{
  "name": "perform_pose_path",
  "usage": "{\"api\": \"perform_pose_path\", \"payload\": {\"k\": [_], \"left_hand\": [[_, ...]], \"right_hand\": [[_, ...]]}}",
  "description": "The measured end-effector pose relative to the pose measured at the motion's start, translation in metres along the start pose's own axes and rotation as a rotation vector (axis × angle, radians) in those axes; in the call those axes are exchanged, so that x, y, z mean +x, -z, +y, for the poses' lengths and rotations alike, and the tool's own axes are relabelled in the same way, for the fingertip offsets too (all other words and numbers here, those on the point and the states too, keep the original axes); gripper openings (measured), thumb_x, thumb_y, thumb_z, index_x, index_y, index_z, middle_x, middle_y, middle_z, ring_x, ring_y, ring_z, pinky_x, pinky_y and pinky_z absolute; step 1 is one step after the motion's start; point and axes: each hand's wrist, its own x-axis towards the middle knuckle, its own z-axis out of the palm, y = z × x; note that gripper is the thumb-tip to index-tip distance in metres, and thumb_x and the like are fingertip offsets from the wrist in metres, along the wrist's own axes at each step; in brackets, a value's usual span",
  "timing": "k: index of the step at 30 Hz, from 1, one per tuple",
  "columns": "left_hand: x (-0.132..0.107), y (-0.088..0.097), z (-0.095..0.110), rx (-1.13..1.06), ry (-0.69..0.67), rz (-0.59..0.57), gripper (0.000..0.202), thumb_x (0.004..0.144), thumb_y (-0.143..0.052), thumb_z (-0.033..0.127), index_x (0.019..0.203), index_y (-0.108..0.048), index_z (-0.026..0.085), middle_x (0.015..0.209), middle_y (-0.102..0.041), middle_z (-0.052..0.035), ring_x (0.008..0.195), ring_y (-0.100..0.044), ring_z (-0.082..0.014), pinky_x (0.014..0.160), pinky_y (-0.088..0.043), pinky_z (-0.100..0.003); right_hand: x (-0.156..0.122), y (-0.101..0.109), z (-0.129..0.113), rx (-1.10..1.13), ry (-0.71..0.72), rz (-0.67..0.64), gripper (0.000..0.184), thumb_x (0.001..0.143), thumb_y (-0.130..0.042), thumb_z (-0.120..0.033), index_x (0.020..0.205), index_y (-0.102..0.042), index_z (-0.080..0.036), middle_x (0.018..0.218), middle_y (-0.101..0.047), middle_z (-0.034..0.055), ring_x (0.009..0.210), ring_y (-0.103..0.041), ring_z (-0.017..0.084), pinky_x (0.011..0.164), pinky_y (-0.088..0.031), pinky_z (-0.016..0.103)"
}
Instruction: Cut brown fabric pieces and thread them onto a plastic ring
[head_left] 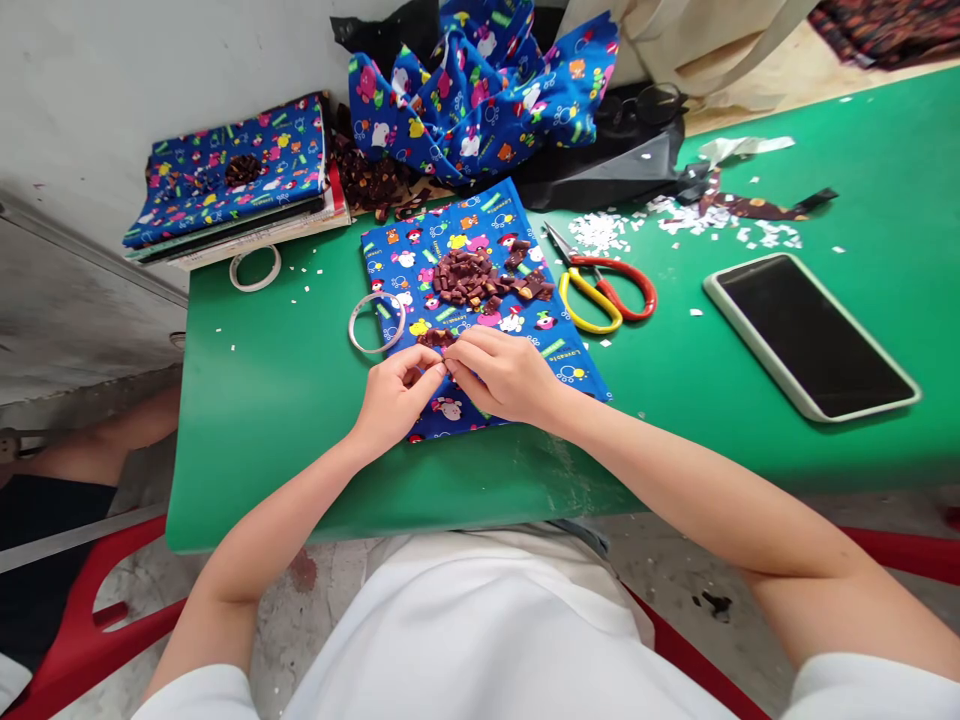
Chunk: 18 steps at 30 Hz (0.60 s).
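My left hand (396, 400) and my right hand (506, 375) meet over a folded blue cartoon-print cloth (450, 408). Thumbs and fingers of both are pinched together, and what they hold between the tips is too small and hidden to name. Just beyond the fingertips lies a small dark brown cluster (436, 338). Farther up the cloth is a heap of small brown printed pieces (466, 278), with larger cut scraps (532, 286) to its right. A thin tape roll (376, 323) overlaps the cloth's left edge. Scissors (600, 292) with red and yellow handles touch its right side.
A phone (810, 335) lies on the green table (712, 420) at right. White paper bits (600, 232) are scattered behind the scissors. At back left, a cloth-covered stack (232, 170) stands near another tape roll (255, 268). Crumpled blue cloth (480, 100) and black material (607, 175) fill the back.
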Motion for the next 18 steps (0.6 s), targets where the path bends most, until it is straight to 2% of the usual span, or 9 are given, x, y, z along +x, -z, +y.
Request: {"api": "perform_pose_path", "payload": {"k": [5, 10, 18], "left_hand": [[0.0004, 0.0006, -0.0017, 0.011, -0.005, -0.018, 0.018, 0.083, -0.056, 0.034, 0.077, -0.058, 0.017, 0.07, -0.054, 0.0032, 0.061, -0.047, -0.0078, 0.061, -0.038, -0.02], [-0.0001, 0.0008, -0.0008, 0.007, -0.003, -0.028, 0.019, 0.083, -0.056, 0.035, 0.077, -0.058, 0.017, 0.069, -0.053, 0.0033, 0.06, -0.044, -0.0073, 0.06, -0.036, -0.021], [0.0001, 0.0007, 0.0007, -0.011, 0.011, -0.032, 0.021, 0.082, -0.056, 0.037, 0.077, -0.057, 0.017, 0.068, -0.051, 0.0039, 0.056, -0.038, -0.0058, 0.055, -0.031, -0.02]], "right_hand": [[-0.0001, -0.0006, -0.0001, 0.118, -0.049, -0.028, 0.021, 0.096, -0.041, -0.018, 0.078, -0.05, -0.021, 0.07, -0.056, 0.0025, 0.064, -0.049, 0.015, 0.058, -0.04, 0.025], [0.0018, 0.0009, 0.0004, 0.255, -0.057, -0.011, 0.019, 0.095, -0.042, -0.015, 0.079, -0.047, -0.022, 0.069, -0.055, 0.0011, 0.063, -0.048, 0.013, 0.058, -0.04, 0.023], [0.0025, 0.0025, 0.0014, 0.316, -0.075, -0.014, 0.017, 0.096, -0.042, -0.014, 0.082, -0.048, -0.021, 0.07, -0.057, 0.0006, 0.063, -0.049, 0.012, 0.057, -0.04, 0.022]]}}
